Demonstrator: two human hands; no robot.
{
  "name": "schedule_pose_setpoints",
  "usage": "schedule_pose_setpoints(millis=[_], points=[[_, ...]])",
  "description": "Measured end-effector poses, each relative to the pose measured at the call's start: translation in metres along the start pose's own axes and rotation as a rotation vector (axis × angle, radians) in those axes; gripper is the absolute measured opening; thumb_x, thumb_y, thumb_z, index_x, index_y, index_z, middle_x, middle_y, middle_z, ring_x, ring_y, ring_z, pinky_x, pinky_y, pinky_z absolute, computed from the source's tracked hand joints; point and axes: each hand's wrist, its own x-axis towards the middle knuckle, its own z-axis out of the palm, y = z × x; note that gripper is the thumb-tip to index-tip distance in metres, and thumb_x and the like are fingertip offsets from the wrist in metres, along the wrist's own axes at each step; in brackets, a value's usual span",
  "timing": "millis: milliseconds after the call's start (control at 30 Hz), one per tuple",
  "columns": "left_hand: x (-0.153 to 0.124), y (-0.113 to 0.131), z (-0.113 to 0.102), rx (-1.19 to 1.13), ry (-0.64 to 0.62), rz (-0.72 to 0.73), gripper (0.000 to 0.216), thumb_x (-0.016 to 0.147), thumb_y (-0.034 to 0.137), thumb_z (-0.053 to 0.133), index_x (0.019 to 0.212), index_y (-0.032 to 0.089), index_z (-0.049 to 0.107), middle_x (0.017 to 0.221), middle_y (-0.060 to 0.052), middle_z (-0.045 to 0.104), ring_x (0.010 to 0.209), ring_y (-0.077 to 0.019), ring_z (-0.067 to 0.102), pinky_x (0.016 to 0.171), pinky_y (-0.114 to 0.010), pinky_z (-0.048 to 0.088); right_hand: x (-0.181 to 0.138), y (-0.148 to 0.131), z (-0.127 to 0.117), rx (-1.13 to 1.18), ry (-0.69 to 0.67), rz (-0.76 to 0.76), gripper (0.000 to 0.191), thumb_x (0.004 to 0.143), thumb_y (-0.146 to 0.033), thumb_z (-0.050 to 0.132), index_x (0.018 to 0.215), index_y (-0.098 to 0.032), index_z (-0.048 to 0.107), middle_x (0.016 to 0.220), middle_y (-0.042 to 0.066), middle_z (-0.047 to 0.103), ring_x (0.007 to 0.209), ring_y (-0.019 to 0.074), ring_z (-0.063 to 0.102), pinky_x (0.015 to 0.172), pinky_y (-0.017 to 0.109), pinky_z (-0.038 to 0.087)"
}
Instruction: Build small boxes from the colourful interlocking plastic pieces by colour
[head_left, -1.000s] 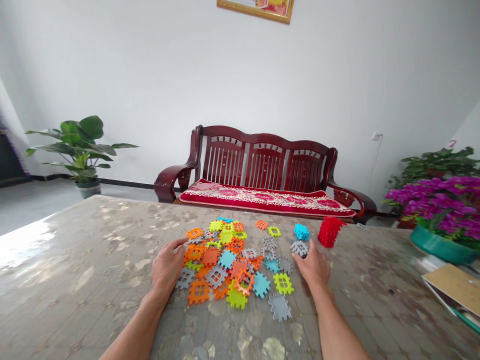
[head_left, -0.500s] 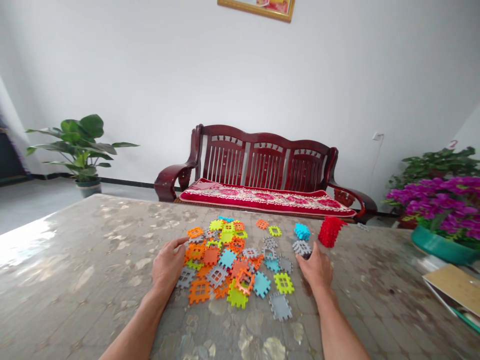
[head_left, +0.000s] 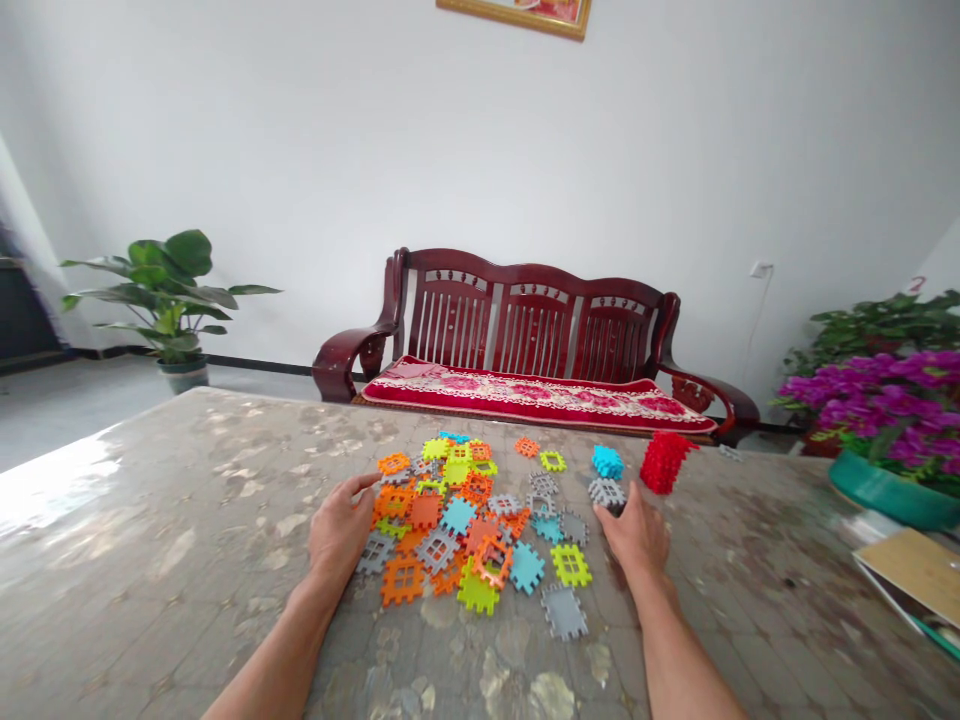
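Gray stack sits between the right hand's thumb and forefinger, whether pinched I cannot tell.

Head camera, single view | worn on the head, over table | facing forward and down | left hand and right hand near; bench farther; wall behind bench
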Motion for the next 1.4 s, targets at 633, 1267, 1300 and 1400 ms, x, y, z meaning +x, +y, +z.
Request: schedule_pose_setpoints(millis=[633, 1267, 1300, 1400], points=[[-0.001, 0.004, 0.0, 0.035, -0.05, -0.009, 0.036, 0.084, 0.03, 0.047, 0.11, 0.028, 0.072, 0.108, -0.003, 0.075, 0.093, -0.0211, 0.069, 0.075, -0.027, 0.051, -0.058, -0.1, -0.018, 0.443, -0.154, -0.623, 0.05, 0.084, -0.045, 0.058, 0.128, -0.021, 0.059, 0.122, 0.009, 0.066, 0.116, 0.0256, 0.054, 0.098, 0.038, 0.041], [0.0, 0.005, 0.0, 0.066, -0.096, -0.017, 0.037, 0.086, 0.032, 0.044, 0.112, 0.029, 0.07, 0.113, -0.002, 0.073, 0.1, -0.0225, 0.067, 0.081, -0.029, 0.049, -0.069, -0.117, -0.013, 0.346, -0.17, -0.546, 0.046, 0.082, -0.045, 0.061, 0.121, -0.022, 0.064, 0.116, 0.01, 0.07, 0.108, 0.0274, 0.059, 0.091, 0.038, 0.042], [0.0, 0.004, 0.0, 0.067, -0.093, -0.014, 0.037, 0.085, 0.032, 0.044, 0.111, 0.029, 0.07, 0.113, -0.002, 0.073, 0.1, -0.0223, 0.067, 0.08, -0.029, 0.049, -0.069, -0.117, -0.011, 0.35, -0.151, -0.546, 0.045, 0.082, -0.045, 0.061, 0.121, -0.022, 0.064, 0.114, 0.01, 0.07, 0.106, 0.0274, 0.06, 0.09, 0.038, 0.043], [0.0, 0.003, 0.0, 0.064, -0.09, -0.007, 0.036, 0.085, 0.032, 0.044, 0.111, 0.029, 0.071, 0.112, -0.002, 0.073, 0.1, -0.0217, 0.067, 0.08, -0.028, 0.049, -0.067, -0.113, -0.006, 0.387, -0.068, -0.558, 0.045, 0.083, -0.043, 0.061, 0.122, -0.02, 0.063, 0.109, 0.01, 0.071, 0.102, 0.0274, 0.061, 0.089, 0.038, 0.044]])
